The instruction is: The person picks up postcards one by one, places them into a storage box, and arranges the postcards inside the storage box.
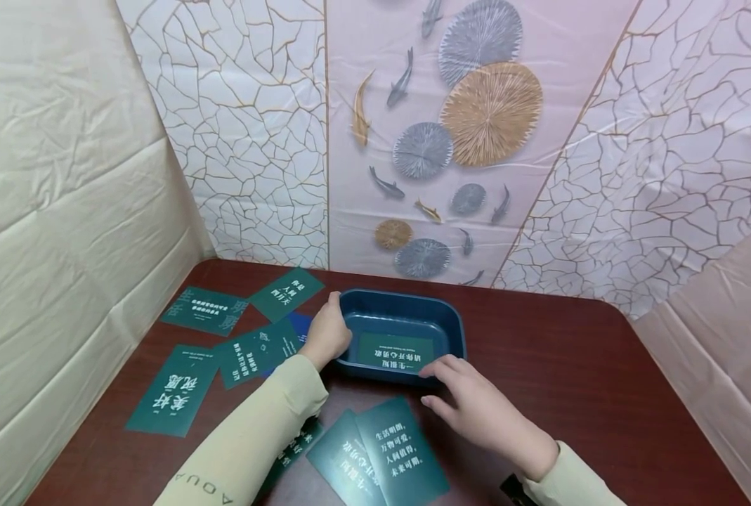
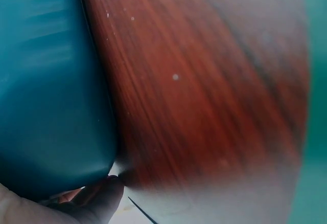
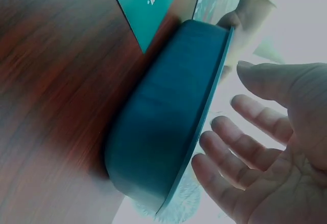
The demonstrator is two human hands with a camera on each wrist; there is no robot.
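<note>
On our table [image 1: 558, 379]: blue tray [image 1: 407, 308], green card [image 1: 393, 346] inside | our left hand [image 1: 327, 332] grips the tray's end, we guess to keep it still | right hand [image 1: 479, 404] beside it, fingers apart

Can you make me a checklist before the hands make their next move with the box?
1. Left hand holding the glossy dark-blue rectangular tray: ok, it grips one end.
2. Tray resting on the reddish-brown wood-grain table: ok.
3. Right hand free: ok, its palm is empty.
4. Flat green rectangular card with white writing inside the tray: ok.
5. More cards hidden beneath that one: cannot tell.
6. Two green rectangular cards on the tray's near side lying apart: not ok, they overlap.
</note>
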